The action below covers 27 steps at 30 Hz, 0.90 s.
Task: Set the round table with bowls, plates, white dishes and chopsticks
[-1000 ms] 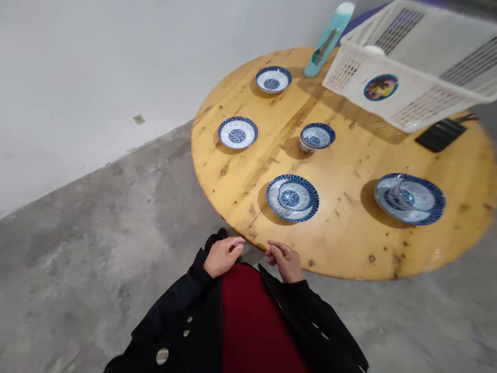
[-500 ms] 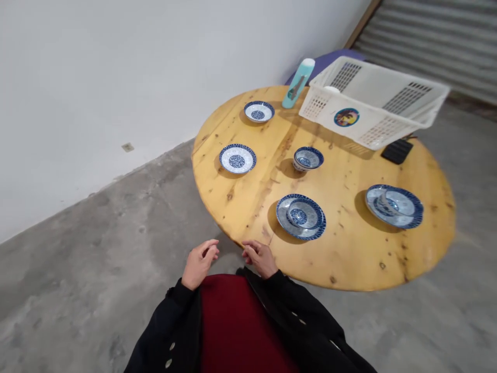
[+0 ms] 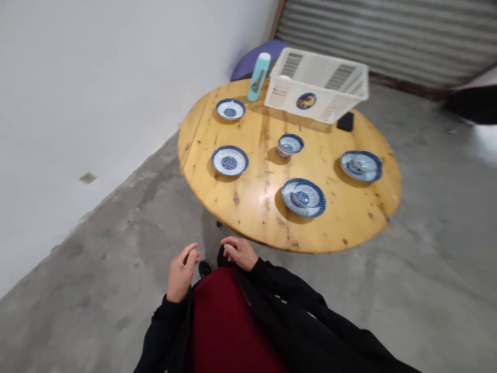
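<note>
My left hand [image 3: 181,272] and my right hand [image 3: 239,252] hang in front of my body, fingers loosely curled and holding nothing, just short of the near edge of a round wooden table [image 3: 264,207]. On the table stand blue-and-white dishes: a plate with a small dish in it [image 3: 303,197] nearest me, a second such plate [image 3: 361,165] at the right, a small bowl [image 3: 291,144] in the middle, and two saucers [image 3: 229,160] [image 3: 230,109] at the left.
A white plastic basket [image 3: 316,85], a teal bottle [image 3: 259,76] and a black flat object [image 3: 345,121] stand at the table's far side. A white wall runs along the left, a roller shutter [image 3: 388,36] behind. Bare concrete floor surrounds the table.
The view has pulled back and swung left, so the table looks smaller and farther. Both hands have drawn away from the table edge and sit lower in view.
</note>
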Each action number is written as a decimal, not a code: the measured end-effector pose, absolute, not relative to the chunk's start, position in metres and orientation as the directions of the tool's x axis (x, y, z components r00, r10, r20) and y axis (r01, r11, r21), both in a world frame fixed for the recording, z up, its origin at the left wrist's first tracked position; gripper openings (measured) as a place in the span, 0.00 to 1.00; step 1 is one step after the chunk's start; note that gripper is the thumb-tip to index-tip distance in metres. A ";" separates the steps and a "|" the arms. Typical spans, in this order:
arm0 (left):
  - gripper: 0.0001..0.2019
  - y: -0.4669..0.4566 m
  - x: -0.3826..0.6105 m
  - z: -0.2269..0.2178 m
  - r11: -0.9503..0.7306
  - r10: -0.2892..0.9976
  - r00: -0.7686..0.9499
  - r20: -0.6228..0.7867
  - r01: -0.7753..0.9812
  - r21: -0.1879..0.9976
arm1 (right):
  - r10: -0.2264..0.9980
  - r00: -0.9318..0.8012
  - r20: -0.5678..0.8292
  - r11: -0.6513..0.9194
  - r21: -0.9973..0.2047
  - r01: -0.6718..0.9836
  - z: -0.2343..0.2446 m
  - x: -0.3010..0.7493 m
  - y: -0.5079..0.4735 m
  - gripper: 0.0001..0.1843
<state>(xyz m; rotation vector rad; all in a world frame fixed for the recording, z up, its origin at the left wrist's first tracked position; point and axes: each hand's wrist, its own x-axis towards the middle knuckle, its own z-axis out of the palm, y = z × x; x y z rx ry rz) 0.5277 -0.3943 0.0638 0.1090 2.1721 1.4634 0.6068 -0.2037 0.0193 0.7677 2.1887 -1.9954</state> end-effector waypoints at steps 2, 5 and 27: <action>0.24 -0.383 0.511 0.062 0.420 0.407 -0.835 -0.369 -0.188 0.888 | 0.363 -0.832 -0.419 -0.012 -0.895 0.446 0.019 0.601 -0.201 0.11; 0.24 -0.362 0.483 0.061 0.433 0.494 -0.787 -0.369 -0.145 0.890 | 0.417 -0.786 -0.457 -0.071 -0.878 0.473 0.015 0.588 -0.196 0.11; 0.28 -0.175 0.237 0.081 0.526 0.762 -0.501 -0.410 0.110 0.844 | 0.987 0.021 -0.157 -0.155 -0.926 0.343 0.015 0.443 0.154 0.17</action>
